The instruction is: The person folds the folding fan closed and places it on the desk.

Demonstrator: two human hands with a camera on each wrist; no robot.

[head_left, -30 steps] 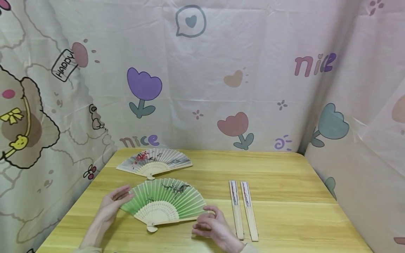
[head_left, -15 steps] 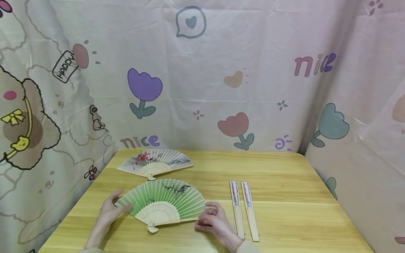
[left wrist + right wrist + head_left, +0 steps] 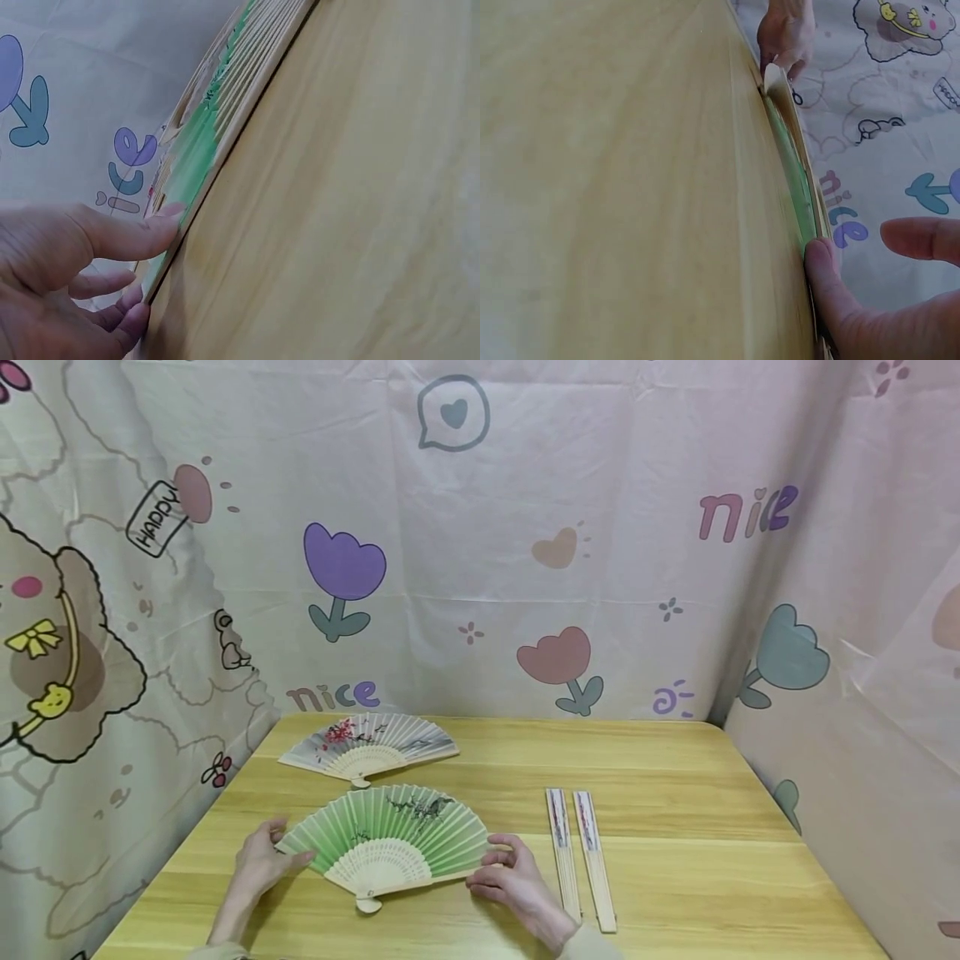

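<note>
A green folding fan (image 3: 397,835) with a dark branch print lies spread on the table, its pale pivot end toward the person. At its left tip, my left hand (image 3: 261,860) pinches the edge; in the left wrist view the thumb (image 3: 150,236) lies over the green cloth, with fingertips at the rim below. My right hand (image 3: 513,885) is at the fan's right tip, fingers bent loosely. In the right wrist view one digit touches the fan's edge (image 3: 801,195) while another is held apart from it.
Behind the green fan lies a spread grey-white folding fan (image 3: 367,747) with red blossoms. Two folded fans, a left one (image 3: 564,860) and a right one (image 3: 595,864), lie just right of my right hand. Printed cloth (image 3: 465,527) hangs around the wooden table (image 3: 675,793).
My left hand has come down from above the green fan's left tip to its edge. My right hand has drawn closer to the right tip. The green fan has shifted slightly right.
</note>
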